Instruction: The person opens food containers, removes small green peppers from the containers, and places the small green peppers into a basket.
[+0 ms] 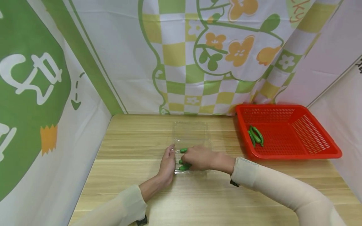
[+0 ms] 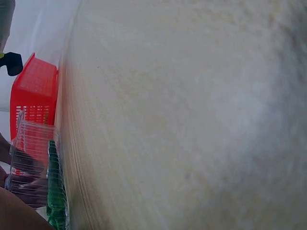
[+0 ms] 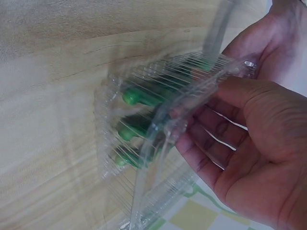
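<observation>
Where right hand [image 1: 199,157] reaches, bright-green peppers [image 1: 184,167] lie in clear ribbed box [image 1: 190,139].

"What hangs behind the table [image 1: 209,204]?"

"A printed cloth [image 1: 173,53], slightly creased, with green and yellow checks, orange flowers [image 1: 244,45] and white flowers [image 1: 287,61]. Red-orange lettering [image 1: 296,16], partly cut off, shows at the upper right."

"And to the left?"

"A white sheet bearing a big green shape [image 1: 28,125] with white strokes [image 1: 12,58], a dashed green arrow [image 1: 75,105] pointing down, and an orange patch [image 1: 48,139] with zigzag ends."

"The right edge?"

"Dark marks [image 1: 359,66] on whitish sheeting [image 1: 339,110]."

"The table itself?"

"Pale wood grain, lines running across it."
</observation>
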`<state>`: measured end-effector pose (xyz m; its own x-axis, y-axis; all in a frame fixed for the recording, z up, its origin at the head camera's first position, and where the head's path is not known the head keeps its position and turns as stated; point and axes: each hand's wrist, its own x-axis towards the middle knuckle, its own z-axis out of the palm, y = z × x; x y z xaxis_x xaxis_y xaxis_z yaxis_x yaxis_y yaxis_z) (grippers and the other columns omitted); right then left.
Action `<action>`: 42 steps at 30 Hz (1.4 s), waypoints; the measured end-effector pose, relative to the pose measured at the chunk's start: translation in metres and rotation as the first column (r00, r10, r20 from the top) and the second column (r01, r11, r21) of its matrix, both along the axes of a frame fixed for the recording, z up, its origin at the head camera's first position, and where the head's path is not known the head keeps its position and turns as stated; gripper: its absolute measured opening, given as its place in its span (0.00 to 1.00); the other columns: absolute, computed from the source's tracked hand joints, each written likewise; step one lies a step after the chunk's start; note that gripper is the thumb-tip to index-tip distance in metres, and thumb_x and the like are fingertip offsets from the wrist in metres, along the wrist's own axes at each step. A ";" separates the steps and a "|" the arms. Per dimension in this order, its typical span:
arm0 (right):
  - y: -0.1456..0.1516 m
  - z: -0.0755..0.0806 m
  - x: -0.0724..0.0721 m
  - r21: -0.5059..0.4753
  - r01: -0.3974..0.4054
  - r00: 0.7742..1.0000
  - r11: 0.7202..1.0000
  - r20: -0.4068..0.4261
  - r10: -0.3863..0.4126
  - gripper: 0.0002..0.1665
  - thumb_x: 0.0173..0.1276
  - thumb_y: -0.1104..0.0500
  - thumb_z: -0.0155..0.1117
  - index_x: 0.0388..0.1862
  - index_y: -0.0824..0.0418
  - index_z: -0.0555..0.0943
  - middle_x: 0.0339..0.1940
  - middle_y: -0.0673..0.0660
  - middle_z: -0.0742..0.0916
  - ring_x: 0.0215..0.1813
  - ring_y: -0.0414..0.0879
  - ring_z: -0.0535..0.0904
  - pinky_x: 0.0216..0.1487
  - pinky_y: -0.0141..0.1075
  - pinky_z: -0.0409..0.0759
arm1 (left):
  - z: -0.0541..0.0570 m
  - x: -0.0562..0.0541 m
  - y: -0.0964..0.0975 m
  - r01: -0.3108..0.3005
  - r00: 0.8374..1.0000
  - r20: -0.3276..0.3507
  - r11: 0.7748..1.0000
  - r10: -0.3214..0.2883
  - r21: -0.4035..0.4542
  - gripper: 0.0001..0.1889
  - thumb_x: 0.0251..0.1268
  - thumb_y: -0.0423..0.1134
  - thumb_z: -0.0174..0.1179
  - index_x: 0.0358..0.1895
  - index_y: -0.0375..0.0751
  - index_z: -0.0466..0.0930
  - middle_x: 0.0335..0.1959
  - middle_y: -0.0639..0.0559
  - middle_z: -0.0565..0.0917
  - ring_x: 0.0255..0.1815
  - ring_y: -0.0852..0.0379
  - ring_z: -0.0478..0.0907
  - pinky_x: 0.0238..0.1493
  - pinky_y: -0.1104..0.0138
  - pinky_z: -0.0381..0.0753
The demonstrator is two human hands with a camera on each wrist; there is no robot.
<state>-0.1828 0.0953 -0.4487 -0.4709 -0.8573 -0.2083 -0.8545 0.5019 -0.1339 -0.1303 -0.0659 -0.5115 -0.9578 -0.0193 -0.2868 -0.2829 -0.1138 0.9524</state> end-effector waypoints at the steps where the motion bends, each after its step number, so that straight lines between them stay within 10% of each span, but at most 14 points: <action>1: 0.000 -0.001 0.000 0.000 -0.002 1.000 1.000 -0.003 0.002 0.12 0.66 0.57 0.78 0.27 0.53 0.83 0.21 0.43 0.76 0.25 0.39 0.67 0.25 0.35 0.75 | 0.000 0.000 0.000 0.001 1.000 0.003 1.000 -0.001 -0.002 0.27 0.90 0.40 0.34 0.84 0.39 0.55 0.87 0.36 0.50 0.88 0.37 0.38 0.87 0.42 0.37; 19: -0.003 -0.017 0.000 0.028 -0.083 0.981 0.996 -0.171 0.087 0.09 0.68 0.53 0.78 0.32 0.50 0.84 0.31 0.46 0.87 0.24 0.38 0.68 0.21 0.32 0.76 | 0.001 0.001 0.002 -0.011 1.000 0.002 1.000 0.011 -0.010 0.27 0.90 0.41 0.34 0.84 0.40 0.55 0.87 0.37 0.50 0.88 0.36 0.38 0.87 0.41 0.37; 42: 0.005 -0.022 -0.006 -0.037 -0.100 0.987 0.994 -0.126 0.095 0.11 0.72 0.57 0.71 0.28 0.55 0.82 0.28 0.50 0.89 0.28 0.44 0.85 0.30 0.34 0.87 | 0.000 0.002 0.002 0.006 1.000 -0.020 1.000 -0.005 0.026 0.27 0.90 0.39 0.33 0.85 0.40 0.52 0.88 0.36 0.46 0.88 0.36 0.34 0.86 0.41 0.33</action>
<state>-0.1890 0.1007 -0.4705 -0.4044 -0.9073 -0.1151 -0.9105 0.4113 -0.0436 -0.1279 -0.0643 -0.5114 -0.9634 -0.0067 -0.2681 -0.2647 -0.1375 0.9545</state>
